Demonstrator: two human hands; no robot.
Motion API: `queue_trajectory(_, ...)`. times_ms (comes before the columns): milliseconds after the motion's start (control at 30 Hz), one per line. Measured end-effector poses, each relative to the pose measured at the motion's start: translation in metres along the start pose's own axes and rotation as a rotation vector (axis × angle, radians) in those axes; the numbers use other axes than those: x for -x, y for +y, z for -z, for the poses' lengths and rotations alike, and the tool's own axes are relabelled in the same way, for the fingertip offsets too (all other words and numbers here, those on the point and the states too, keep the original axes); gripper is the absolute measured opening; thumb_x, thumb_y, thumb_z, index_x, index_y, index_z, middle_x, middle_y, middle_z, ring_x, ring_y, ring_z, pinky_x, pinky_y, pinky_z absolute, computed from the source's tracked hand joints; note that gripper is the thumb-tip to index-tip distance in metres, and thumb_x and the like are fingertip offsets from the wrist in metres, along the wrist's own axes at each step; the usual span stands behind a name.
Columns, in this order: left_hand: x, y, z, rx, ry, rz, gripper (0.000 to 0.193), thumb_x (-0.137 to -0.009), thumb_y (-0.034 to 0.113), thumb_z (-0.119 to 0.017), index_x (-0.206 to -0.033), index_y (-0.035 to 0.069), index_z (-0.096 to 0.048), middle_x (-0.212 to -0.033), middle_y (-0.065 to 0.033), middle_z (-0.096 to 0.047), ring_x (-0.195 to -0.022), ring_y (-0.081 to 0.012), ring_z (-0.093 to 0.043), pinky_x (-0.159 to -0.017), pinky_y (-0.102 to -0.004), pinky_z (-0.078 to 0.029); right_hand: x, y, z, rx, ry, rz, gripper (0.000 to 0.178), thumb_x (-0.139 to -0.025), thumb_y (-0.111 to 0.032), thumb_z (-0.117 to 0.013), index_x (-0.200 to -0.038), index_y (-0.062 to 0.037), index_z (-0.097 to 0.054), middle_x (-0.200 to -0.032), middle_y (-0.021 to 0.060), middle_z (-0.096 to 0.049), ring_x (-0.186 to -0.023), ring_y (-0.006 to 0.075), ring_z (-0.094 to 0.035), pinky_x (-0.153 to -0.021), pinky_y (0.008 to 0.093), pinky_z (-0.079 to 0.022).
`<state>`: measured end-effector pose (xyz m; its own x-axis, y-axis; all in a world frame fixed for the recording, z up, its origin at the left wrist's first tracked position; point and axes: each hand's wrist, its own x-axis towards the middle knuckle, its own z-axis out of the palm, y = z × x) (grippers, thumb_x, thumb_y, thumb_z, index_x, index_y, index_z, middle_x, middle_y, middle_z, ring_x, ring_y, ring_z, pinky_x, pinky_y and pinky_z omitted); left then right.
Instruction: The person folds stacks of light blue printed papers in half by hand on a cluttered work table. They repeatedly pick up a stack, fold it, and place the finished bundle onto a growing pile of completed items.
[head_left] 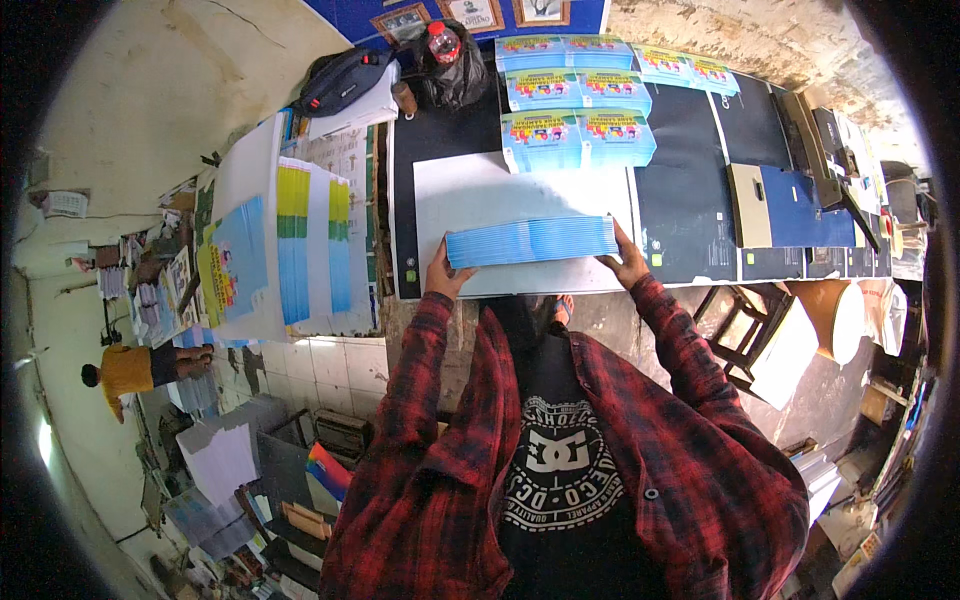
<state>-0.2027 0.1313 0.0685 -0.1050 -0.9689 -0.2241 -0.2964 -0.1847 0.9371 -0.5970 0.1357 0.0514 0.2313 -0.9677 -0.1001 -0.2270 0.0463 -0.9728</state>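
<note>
Between my two hands is a stack of thin booklets [532, 243], its light blue edges turned toward me. My left hand [443, 272] grips the stack's left end, and my right hand [627, 260] clasps its right end. The stack is over a white board [455, 190] at the front of the table, its left end slightly nearer to me. I cannot tell whether it rests on the board or is held just above. Just beyond the board stand several piles of booklets [580, 140] with blue and yellow-green covers.
A red-capped bottle in a black plastic bag [452, 75] and a dark waist bag [345, 85] are at the back left. Printed sheets [292, 240] lie on a side table. A paper cutter [800, 205] is at right, a wooden stool [740, 335] below. Another person [130, 370] is far left.
</note>
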Motion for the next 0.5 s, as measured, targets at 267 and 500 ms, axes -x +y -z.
queue_trajectory(267, -0.002, -0.016, -0.007, 0.016, 0.024, 0.011, 0.091, -0.077, 0.001, -0.07, -0.148, 0.012, -0.016, -0.134, -0.0136, -0.045, -0.116, -0.0242, -0.051, -0.095, -0.0372, -0.046, -0.001, -0.004, -0.028, -0.098, 0.159, -0.092, 0.098, -0.073, -0.011, -0.076, -0.148, -0.0101, -0.012, -0.148, 0.0162, -0.027, -0.135, 0.0278, -0.031, -0.107, 0.0415, -0.034)
queue_trajectory(500, -0.011, 0.045, 0.02, -0.436, -0.032, -0.176, 0.091, -0.064, 0.016, -0.083, -0.139, 0.009, -0.033, -0.128, -0.0146, -0.049, -0.121, -0.0289, -0.046, -0.099, -0.0419, -0.043, -0.02, 0.001, 0.006, 0.2, 0.098, -0.082, 0.08, -0.066, -0.019, -0.082, -0.133, -0.0116, -0.039, -0.128, 0.013, -0.051, -0.115, 0.03, -0.054, -0.091, 0.042, -0.049)
